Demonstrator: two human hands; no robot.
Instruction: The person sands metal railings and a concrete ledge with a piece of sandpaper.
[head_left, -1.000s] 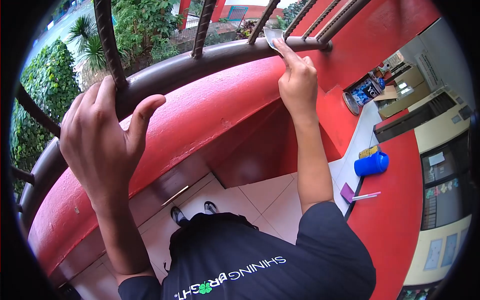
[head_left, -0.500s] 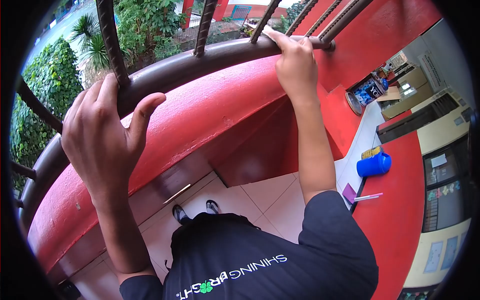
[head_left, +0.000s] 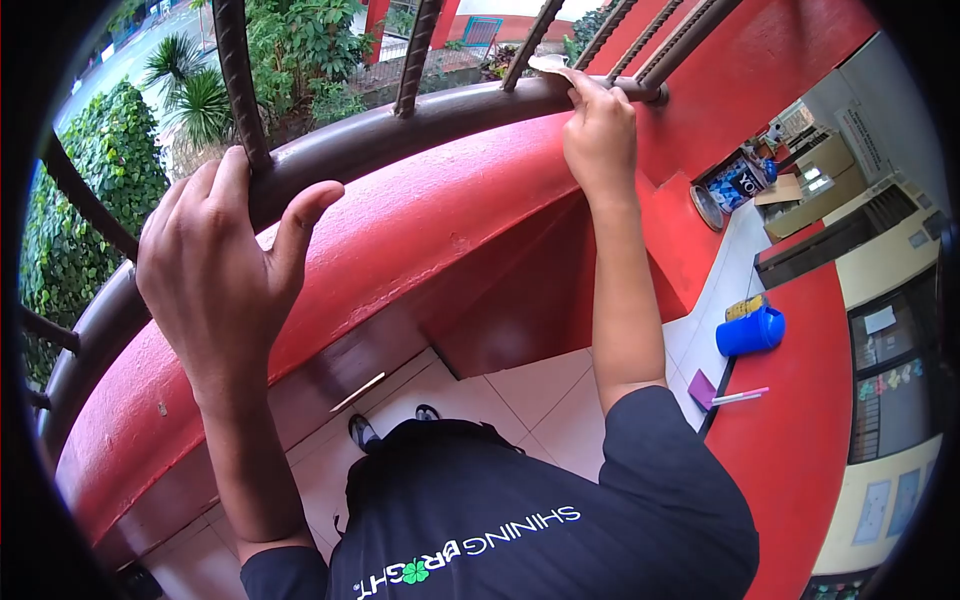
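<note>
A dark brown metal railing curves across the top of a red wall. My left hand lies over its left part, fingers bent across the rail near a twisted upright bar, thumb sticking out to the side. Farther right along the rail, my right hand is closed with the index finger pointing forward. It pinches a small white cloth, of which only the front end shows, beside another twisted bar. The rest of the cloth is hidden by my fingers.
Below the rail is a red ledge above a tiled floor. A thin stick lies near my feet. To the right are a blue bin, a purple dustpan and cardboard boxes. Plants grow beyond the bars.
More of the white cloth shows ahead of my right fingers, and that hand has shifted slightly down. My left hand remains on the rail while the view moves slightly.
</note>
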